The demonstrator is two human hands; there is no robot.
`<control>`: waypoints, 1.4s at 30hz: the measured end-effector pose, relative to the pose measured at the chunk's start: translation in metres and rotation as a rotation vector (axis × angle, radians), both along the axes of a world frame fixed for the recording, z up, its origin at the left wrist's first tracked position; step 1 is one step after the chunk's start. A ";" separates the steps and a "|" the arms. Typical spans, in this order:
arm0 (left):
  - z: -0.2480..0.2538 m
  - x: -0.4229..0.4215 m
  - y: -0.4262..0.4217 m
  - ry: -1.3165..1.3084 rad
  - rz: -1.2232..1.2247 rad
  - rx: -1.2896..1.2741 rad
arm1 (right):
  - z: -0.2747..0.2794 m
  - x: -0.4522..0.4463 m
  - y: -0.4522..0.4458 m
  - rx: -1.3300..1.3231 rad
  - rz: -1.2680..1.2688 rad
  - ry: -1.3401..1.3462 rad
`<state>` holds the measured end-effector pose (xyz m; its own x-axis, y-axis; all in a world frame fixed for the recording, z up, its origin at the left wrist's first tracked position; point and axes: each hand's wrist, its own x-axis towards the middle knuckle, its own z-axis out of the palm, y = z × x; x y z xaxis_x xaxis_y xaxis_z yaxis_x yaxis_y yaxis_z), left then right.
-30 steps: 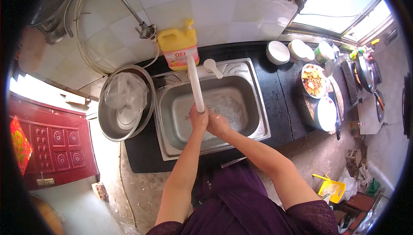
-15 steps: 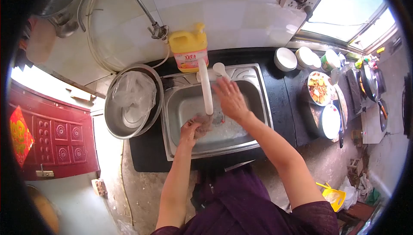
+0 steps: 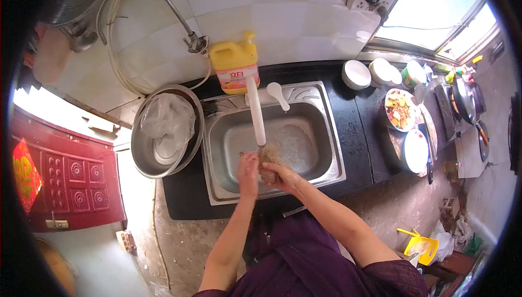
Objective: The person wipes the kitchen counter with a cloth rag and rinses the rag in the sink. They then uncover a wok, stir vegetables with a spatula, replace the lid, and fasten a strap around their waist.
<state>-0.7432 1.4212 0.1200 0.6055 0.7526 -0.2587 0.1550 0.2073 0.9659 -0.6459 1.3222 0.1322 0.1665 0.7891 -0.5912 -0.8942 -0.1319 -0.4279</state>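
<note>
Over the near side of the steel sink (image 3: 209, 150), my right hand (image 3: 283, 177) is closed around a crumpled brownish rag (image 3: 270, 167). The rag sits just under the mouth of the white tap (image 3: 256, 115). Close beside its left side is my left hand (image 3: 248, 174), slightly blurred, with its fingers stretched upward; whether they touch the rag I cannot tell. A patch of water or foam shows on the sink bottom. On the far rim lies a white spoon-shaped scoop (image 3: 278, 96).
Left of the sink stand nested metal basins (image 3: 135, 153) with a plastic bag (image 3: 171, 115) inside. A yellow detergent jug (image 3: 234, 66) is behind the tap. Stacked bowls (image 3: 356, 74), a dish of chopped food (image 3: 399, 111) and a white bowl (image 3: 416, 150) line the right counter.
The rag has passed from my left hand to my right hand. My right hand has come down from near the scoop to below the tap. The camera view has shifted slightly.
</note>
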 end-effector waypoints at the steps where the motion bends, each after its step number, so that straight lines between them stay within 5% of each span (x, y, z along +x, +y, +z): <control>1: -0.011 -0.004 0.009 -0.013 0.061 -0.086 | 0.003 0.000 -0.004 -0.008 -0.006 0.060; 5: -0.049 -0.004 0.026 -0.423 0.044 -1.012 | 0.012 -0.029 -0.001 0.275 -0.044 0.639; 9: 0.042 0.019 -0.004 -0.965 0.026 -1.068 | 0.030 -0.051 -0.002 0.336 -0.193 0.707; 12: 0.016 0.006 0.024 -0.702 -0.401 -0.860 | 0.045 -0.041 -0.010 0.245 -0.272 0.546; 15: 0.024 0.021 0.032 0.024 -0.383 -0.474 | 0.019 -0.029 -0.017 0.122 -0.080 0.472; 25: 0.029 0.068 0.020 0.342 -0.055 0.184 | 0.022 0.005 0.006 -0.076 0.215 -0.413; 27: -0.031 0.072 0.021 0.399 0.180 0.644 | -0.033 0.002 0.015 -0.039 0.248 -1.111; 29: -0.049 0.071 0.013 0.416 0.245 0.659 | -0.068 0.002 0.016 -0.115 0.344 -1.413; 30: -0.036 0.068 0.012 0.424 0.180 0.454 | -0.074 0.007 0.016 -0.197 0.416 -1.357; 31: -0.004 0.064 0.008 0.435 -0.013 0.375 | -0.053 0.004 0.012 -0.288 0.359 -1.575; 32: -0.018 0.061 0.009 0.347 -0.075 0.494 | -0.052 0.007 0.011 -0.320 0.367 -1.618; 33: -0.039 0.053 0.015 0.349 -0.192 0.638 | -0.078 0.004 0.014 -0.304 0.227 -1.654; 34: -0.034 0.042 0.018 0.148 -0.289 0.673 | -0.063 0.012 0.005 -0.349 0.296 -1.634; 36: 0.016 0.023 0.017 0.143 -0.626 0.527 | -0.044 0.027 0.001 -0.334 0.495 -1.451; 40: 0.084 0.010 -0.005 0.176 -0.896 1.182 | -0.036 0.040 -0.002 0.019 0.617 -0.770; 42: 0.068 0.018 0.001 0.104 -0.822 1.642 | -0.035 0.040 -0.004 0.203 0.550 -0.507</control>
